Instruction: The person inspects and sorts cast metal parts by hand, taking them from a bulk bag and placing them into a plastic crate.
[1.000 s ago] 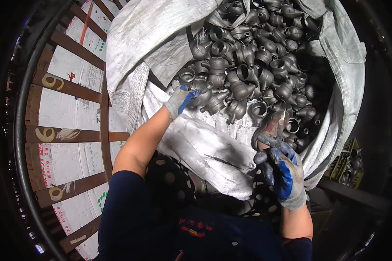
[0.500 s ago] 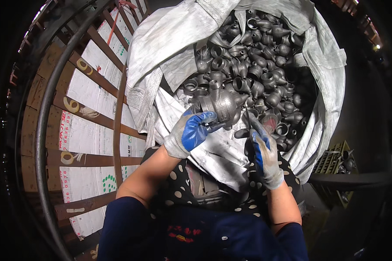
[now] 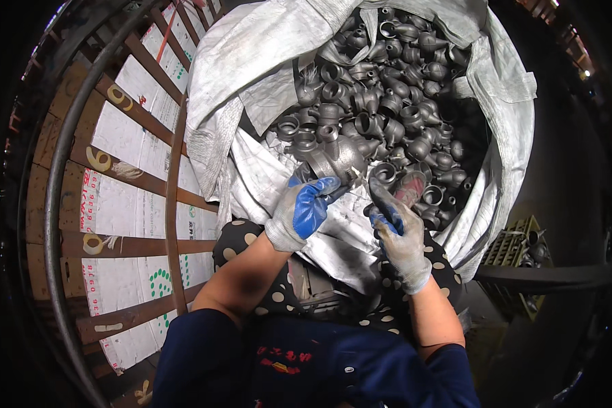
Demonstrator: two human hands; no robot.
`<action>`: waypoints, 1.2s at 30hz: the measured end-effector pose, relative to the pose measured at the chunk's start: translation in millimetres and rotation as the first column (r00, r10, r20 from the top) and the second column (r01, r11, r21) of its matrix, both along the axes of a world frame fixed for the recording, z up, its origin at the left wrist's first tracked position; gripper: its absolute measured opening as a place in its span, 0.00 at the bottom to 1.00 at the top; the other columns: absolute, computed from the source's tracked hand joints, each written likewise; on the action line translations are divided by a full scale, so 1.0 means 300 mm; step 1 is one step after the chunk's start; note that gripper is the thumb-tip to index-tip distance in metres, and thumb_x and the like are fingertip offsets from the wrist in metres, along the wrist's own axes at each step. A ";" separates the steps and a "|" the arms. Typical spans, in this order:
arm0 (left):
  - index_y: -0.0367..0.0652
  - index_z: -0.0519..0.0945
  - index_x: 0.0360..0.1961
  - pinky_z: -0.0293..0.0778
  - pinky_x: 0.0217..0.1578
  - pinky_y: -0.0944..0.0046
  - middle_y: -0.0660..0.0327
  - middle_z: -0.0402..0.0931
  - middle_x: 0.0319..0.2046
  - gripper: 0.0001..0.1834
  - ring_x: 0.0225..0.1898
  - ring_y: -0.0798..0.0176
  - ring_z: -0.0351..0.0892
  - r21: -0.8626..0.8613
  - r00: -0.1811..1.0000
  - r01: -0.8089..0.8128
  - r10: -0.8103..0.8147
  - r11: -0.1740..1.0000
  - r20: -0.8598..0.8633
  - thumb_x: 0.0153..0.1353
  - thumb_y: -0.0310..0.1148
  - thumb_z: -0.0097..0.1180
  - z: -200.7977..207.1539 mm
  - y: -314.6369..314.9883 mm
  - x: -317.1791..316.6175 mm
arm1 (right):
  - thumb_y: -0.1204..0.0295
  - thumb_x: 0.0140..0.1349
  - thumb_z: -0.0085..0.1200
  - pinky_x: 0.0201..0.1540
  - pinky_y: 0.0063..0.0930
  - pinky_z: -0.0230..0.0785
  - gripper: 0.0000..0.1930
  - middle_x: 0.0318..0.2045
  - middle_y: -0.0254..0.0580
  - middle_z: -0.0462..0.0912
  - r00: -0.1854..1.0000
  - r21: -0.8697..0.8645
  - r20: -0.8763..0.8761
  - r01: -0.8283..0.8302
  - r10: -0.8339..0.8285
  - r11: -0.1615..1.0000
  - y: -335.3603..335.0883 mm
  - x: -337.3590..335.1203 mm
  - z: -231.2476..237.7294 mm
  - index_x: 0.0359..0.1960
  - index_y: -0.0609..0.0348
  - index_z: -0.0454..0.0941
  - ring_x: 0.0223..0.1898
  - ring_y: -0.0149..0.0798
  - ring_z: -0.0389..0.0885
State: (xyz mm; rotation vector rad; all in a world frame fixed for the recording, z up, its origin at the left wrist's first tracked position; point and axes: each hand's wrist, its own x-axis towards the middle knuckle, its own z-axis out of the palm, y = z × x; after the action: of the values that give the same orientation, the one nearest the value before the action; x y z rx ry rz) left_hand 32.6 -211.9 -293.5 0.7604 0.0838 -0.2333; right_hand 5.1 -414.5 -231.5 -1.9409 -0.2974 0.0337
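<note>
My left hand (image 3: pixel 302 211), in a blue-palmed grey work glove, is closed round the near end of a dark grey metal casting (image 3: pixel 338 159). This piece has a rounded body and a short round neck pointing away from me. Beside it, my right hand (image 3: pixel 402 239), gloved alike, has its fingers wrapped round a slim dark tool. Its tip points toward the casting; the glove hides most of it and its exact kind is unclear. Both hands are over the near edge of a white woven bulk bag (image 3: pixel 258 51), above my dotted lap.
Many similar castings (image 3: pixel 394 102) fill the bag. Among them, near my right hand, is a red and grey thing (image 3: pixel 413 188). White cartons (image 3: pixel 139 143) stand behind a rusty slatted rack at left. A yellow-green crate (image 3: pixel 517 251) with metal parts sits at right, behind a dark bar (image 3: pixel 551 275).
My right hand has moved up and left, nearer the casting, with the tool in it. The casting has turned slightly in my left hand. The whole view has shifted a little.
</note>
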 end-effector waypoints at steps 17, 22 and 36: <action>0.33 0.76 0.45 0.75 0.43 0.69 0.59 0.79 0.39 0.16 0.39 0.69 0.79 -0.029 0.999 0.011 -0.010 1.000 0.047 0.54 0.20 0.57 0.058 0.000 -0.010 | 0.82 0.46 0.53 0.50 0.36 0.71 0.25 0.46 0.50 0.79 0.982 -0.367 0.190 0.082 -0.011 0.927 0.046 0.012 0.005 0.50 0.58 0.76 0.47 0.52 0.78; 0.33 0.76 0.44 0.75 0.44 0.69 0.59 0.79 0.39 0.13 0.39 0.69 0.79 0.057 0.995 -0.022 0.016 0.998 0.096 0.57 0.21 0.52 0.042 0.005 -0.014 | 0.83 0.45 0.52 0.51 0.36 0.70 0.24 0.46 0.51 0.79 0.989 -0.391 0.146 0.039 0.020 0.919 0.047 0.015 0.010 0.49 0.58 0.76 0.48 0.52 0.78; 0.35 0.80 0.41 0.74 0.49 0.63 0.55 0.80 0.39 0.14 0.41 0.60 0.79 0.629 0.890 -0.360 0.051 0.689 0.453 0.53 0.20 0.49 0.001 -0.013 -0.020 | 0.81 0.46 0.54 0.51 0.35 0.70 0.23 0.45 0.53 0.79 0.989 -0.349 0.150 0.053 0.000 0.936 0.059 0.015 -0.002 0.49 0.57 0.76 0.47 0.52 0.78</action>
State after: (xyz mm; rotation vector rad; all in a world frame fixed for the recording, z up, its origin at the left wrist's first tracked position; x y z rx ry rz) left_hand 26.7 -215.9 -293.3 1.5495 -0.1484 0.2113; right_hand 9.5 -396.8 -232.0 -2.3099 -0.3846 -0.0812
